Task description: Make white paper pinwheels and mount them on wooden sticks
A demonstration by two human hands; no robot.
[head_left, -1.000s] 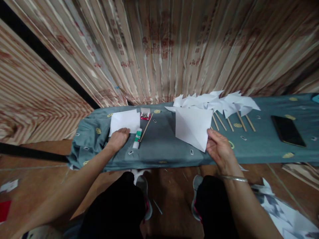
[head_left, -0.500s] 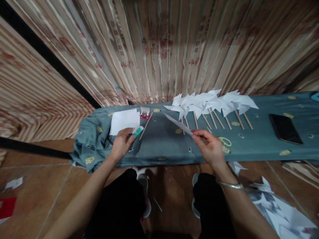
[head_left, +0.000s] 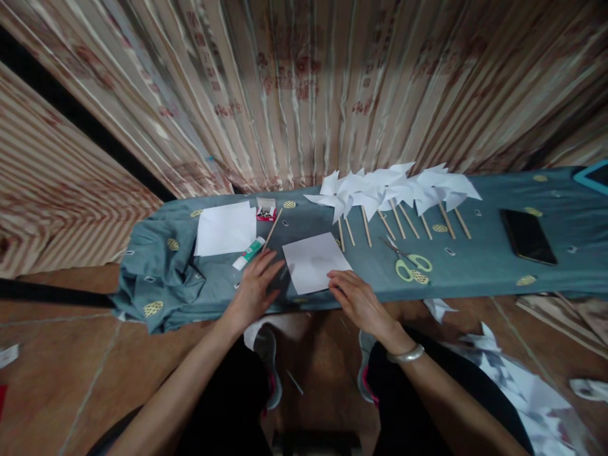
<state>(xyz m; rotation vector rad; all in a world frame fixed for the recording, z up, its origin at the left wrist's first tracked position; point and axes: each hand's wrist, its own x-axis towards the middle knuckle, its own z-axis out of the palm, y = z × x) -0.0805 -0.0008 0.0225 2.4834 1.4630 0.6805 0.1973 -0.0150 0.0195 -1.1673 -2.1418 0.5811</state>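
A white square sheet of paper [head_left: 314,261] lies flat on the cloth-covered bench [head_left: 475,266] in front of me. My left hand [head_left: 256,285] rests at its left edge with fingers stretched out toward it. My right hand [head_left: 357,297] lies at its lower right corner, fingers extended and touching the paper. A glue stick [head_left: 247,253] and a thin wooden stick [head_left: 272,230] lie just left of the sheet.
A stack of white paper [head_left: 226,228] and a small red box [head_left: 266,210] sit at the left. A row of white paper pinwheels [head_left: 394,190] on sticks lies at the back. Green-handled scissors [head_left: 411,265] and a black phone [head_left: 526,237] are to the right. Paper scraps [head_left: 522,386] litter the floor.
My right hand has laid the sheet flat on the bench. My left hand has left the glue stick and moved right to the sheet's edge. The view has tilted slightly.
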